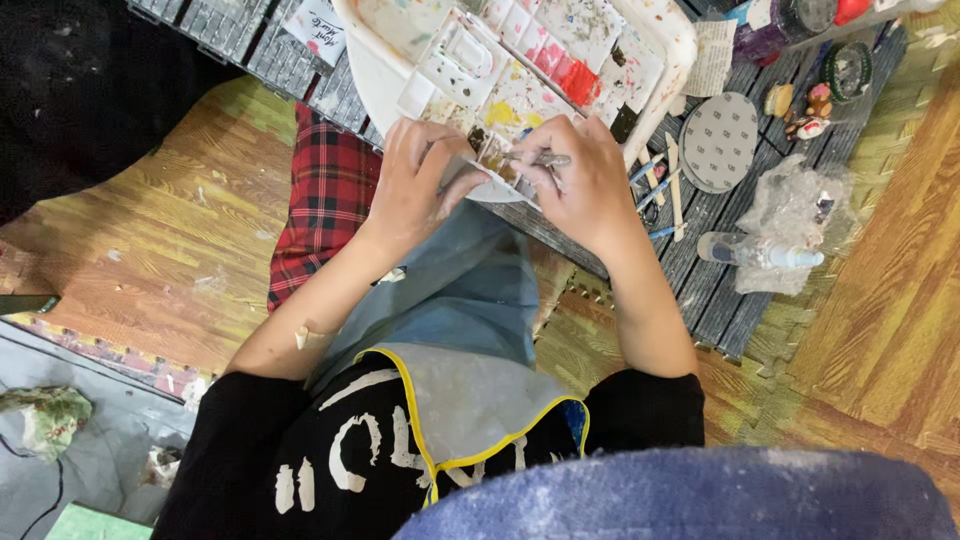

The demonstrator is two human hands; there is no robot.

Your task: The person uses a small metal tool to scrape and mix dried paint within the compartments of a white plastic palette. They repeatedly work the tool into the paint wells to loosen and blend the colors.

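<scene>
White paint-stained palette, tilted, thin brush across its near edge

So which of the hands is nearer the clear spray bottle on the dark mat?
Right hand: the spray bottle lies just beyond it. Left hand sits farther off.

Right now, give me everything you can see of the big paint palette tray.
The paint palette tray is white, plastic-looking and rectangular with rounded corners, lying tilted across a dark slatted surface. Its many small wells and larger mixing areas are stained with paint: red, pink, yellow, greens, browns. The top edge runs out of frame. The left hand and right hand meet over its near edge, the right holding a thin metal tool. Whether the fingers touch the tray is unclear.
</scene>
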